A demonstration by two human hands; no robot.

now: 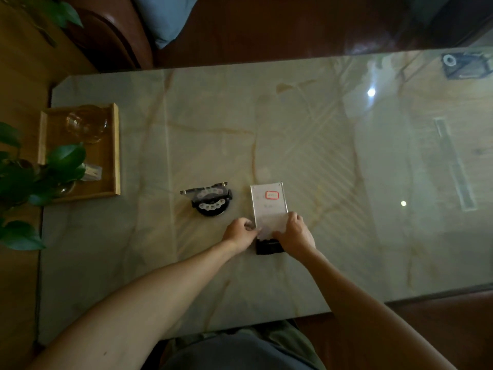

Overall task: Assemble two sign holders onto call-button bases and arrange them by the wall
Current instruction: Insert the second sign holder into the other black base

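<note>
A clear acrylic sign holder (269,202) with a white card and a red-outlined label is tilted away from me over a black call-button base (268,247). My left hand (240,232) pinches its lower left corner. My right hand (294,232) grips its lower right edge and partly covers the base. To the left, a second black round base (212,205) with white buttons carries a sign holder (204,188) seen nearly edge-on from above.
The marble table (186,129) has a wooden tray (116,156) at its left side holding a glass bowl (86,124). Green plant leaves (32,174) overhang the tray's near end. A brown chair (112,36) with a blue cushion stands beyond the far edge.
</note>
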